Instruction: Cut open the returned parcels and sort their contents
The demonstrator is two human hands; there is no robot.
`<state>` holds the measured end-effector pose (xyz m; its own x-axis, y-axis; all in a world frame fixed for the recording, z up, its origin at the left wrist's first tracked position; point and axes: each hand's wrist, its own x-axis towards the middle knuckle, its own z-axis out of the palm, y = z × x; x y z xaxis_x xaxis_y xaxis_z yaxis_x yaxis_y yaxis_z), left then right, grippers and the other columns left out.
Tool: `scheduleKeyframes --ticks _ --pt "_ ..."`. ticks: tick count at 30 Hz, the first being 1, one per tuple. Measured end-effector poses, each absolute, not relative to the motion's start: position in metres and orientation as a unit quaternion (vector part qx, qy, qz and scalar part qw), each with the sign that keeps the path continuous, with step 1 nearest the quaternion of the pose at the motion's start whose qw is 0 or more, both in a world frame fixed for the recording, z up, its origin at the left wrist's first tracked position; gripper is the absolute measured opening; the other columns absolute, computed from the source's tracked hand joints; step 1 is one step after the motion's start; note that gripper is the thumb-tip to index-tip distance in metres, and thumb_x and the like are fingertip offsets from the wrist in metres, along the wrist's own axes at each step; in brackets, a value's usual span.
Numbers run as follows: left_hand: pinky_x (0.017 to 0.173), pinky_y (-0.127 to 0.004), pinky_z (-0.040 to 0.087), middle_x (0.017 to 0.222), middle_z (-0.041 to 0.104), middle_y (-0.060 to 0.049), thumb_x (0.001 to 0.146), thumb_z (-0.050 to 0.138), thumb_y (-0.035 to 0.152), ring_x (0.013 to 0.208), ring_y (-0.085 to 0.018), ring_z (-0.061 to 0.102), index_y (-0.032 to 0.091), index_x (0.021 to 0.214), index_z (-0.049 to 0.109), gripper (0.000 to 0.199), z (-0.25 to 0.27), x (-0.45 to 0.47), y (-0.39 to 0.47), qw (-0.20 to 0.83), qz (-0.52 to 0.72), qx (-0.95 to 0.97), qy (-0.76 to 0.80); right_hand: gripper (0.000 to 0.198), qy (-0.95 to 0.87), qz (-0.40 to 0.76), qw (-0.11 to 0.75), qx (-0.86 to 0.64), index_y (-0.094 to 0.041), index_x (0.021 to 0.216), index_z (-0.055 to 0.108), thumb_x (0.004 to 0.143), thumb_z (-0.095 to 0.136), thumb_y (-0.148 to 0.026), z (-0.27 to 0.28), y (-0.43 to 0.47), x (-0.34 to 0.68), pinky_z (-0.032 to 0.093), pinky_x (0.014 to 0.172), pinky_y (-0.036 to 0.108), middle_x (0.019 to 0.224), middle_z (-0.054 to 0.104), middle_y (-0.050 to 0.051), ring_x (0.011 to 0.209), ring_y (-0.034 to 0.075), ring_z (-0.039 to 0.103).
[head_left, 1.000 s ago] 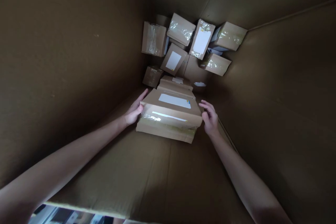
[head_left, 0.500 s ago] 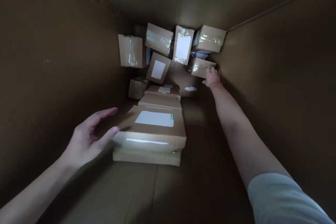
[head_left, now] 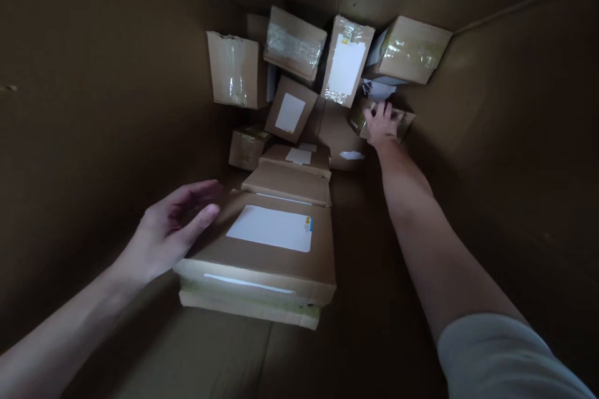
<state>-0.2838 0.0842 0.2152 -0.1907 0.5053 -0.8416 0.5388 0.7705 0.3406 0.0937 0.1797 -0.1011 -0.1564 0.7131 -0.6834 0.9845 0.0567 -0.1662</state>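
Note:
My left hand (head_left: 171, 227) hovers beside the left edge of a large flat cardboard box (head_left: 285, 268) with a white label (head_left: 271, 227) on top. Its thumb and fingers are apart and hold nothing. Farther in, at the right, my right hand (head_left: 382, 124) lies over a small taped cardboard box (head_left: 406, 118), fingers curled on its top. My palm hides much of that box. Just behind it stand a bigger taped box (head_left: 414, 50) and some white paper (head_left: 380, 88).
Tall brown cardboard walls (head_left: 515, 106) enclose everything. At the far end are a narrow labelled box (head_left: 347, 65), a taped box (head_left: 294, 43), a left box (head_left: 234, 68), a tilted labelled box (head_left: 291, 111) and a low box (head_left: 247, 148). Flat boxes (head_left: 287, 182) line up behind the front one.
My right hand has moved from the small box's right edge onto its top, and that box has turned a little. The view has come closer. My left hand remains open near the large box.

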Motion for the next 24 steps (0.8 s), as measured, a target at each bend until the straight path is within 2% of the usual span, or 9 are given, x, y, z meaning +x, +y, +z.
scheduleKeyframes --ticks 2,5,10,12,15,18,21,24 --pt "0.101 -0.043 0.048 0.123 0.063 -0.007 0.073 0.064 0.06 0.115 -0.026 0.059 0.023 0.12 0.058 0.06 0.212 -0.285 0.082 0.553 -0.01 0.33 0.765 0.076 0.712 -0.297 0.212 0.6 -0.016 0.133 0.043 0.072 0.07 -0.052 -0.092 0.172 0.094 0.011 0.097 0.078 0.153 0.014 0.022 0.138 0.049 0.011" --pt "0.102 -0.045 0.046 0.128 0.061 -0.009 0.073 0.064 0.062 0.12 -0.027 0.056 0.022 0.123 0.055 0.065 0.206 -0.288 0.084 0.587 -0.008 0.33 0.739 0.082 0.723 -0.291 0.184 0.599 -0.015 0.134 0.039 0.068 0.073 -0.049 -0.066 0.162 0.095 0.02 0.101 0.072 0.151 0.013 0.022 0.137 0.048 0.013" --pt "0.105 -0.047 0.042 0.13 0.058 -0.014 0.071 0.062 0.066 0.119 -0.028 0.056 0.016 0.126 0.053 0.075 0.178 -0.29 0.103 0.612 -0.009 0.347 0.711 0.09 0.691 -0.34 0.093 0.631 -0.02 0.134 0.038 0.059 0.08 -0.048 0.006 0.152 0.109 0.032 0.103 0.064 0.147 0.014 0.017 0.134 0.045 0.019" --pt "0.104 -0.048 0.042 0.125 0.061 -0.015 0.07 0.063 0.066 0.115 -0.028 0.058 0.013 0.124 0.055 0.076 0.153 -0.287 0.115 0.608 0.0 0.362 0.707 0.088 0.687 -0.367 0.046 0.626 -0.024 0.131 0.04 0.057 0.081 -0.048 0.037 0.148 0.116 0.034 0.104 0.062 0.145 0.017 0.014 0.134 0.043 0.024" --pt "0.101 -0.046 0.045 0.109 0.068 -0.012 0.064 0.071 0.06 0.107 -0.029 0.062 0.014 0.112 0.063 0.067 0.101 -0.274 0.141 0.608 0.018 0.374 0.7 0.086 0.687 -0.408 -0.022 0.601 -0.026 0.13 0.039 0.057 0.081 -0.044 0.068 0.145 0.113 0.036 0.107 0.056 0.143 0.02 0.012 0.134 0.038 0.029" --pt "0.102 -0.044 0.043 0.107 0.069 -0.01 0.063 0.075 0.055 0.109 -0.03 0.061 0.017 0.105 0.066 0.057 0.048 -0.256 0.168 0.621 0.064 0.367 0.69 0.087 0.689 -0.449 -0.072 0.564 -0.025 0.129 0.038 0.056 0.081 -0.04 0.072 0.147 0.095 0.037 0.107 0.053 0.143 0.021 0.013 0.136 0.036 0.027" --pt "0.1 -0.047 0.043 0.107 0.068 -0.012 0.068 0.071 0.056 0.108 -0.03 0.061 0.015 0.104 0.065 0.055 0.011 -0.242 0.187 0.635 0.126 0.336 0.684 0.087 0.682 -0.485 -0.088 0.54 -0.025 0.131 0.038 0.056 0.081 -0.039 0.056 0.152 0.072 0.035 0.108 0.054 0.148 0.018 0.013 0.139 0.036 0.024" --pt "0.098 -0.047 0.045 0.11 0.067 -0.013 0.065 0.075 0.052 0.106 -0.028 0.061 0.014 0.109 0.06 0.06 -0.008 -0.235 0.191 0.626 0.188 0.324 0.684 0.099 0.65 -0.504 -0.11 0.558 -0.021 0.142 0.026 0.06 0.078 -0.041 0.03 0.155 0.057 0.032 0.109 0.053 0.153 0.017 0.015 0.14 0.035 0.024"
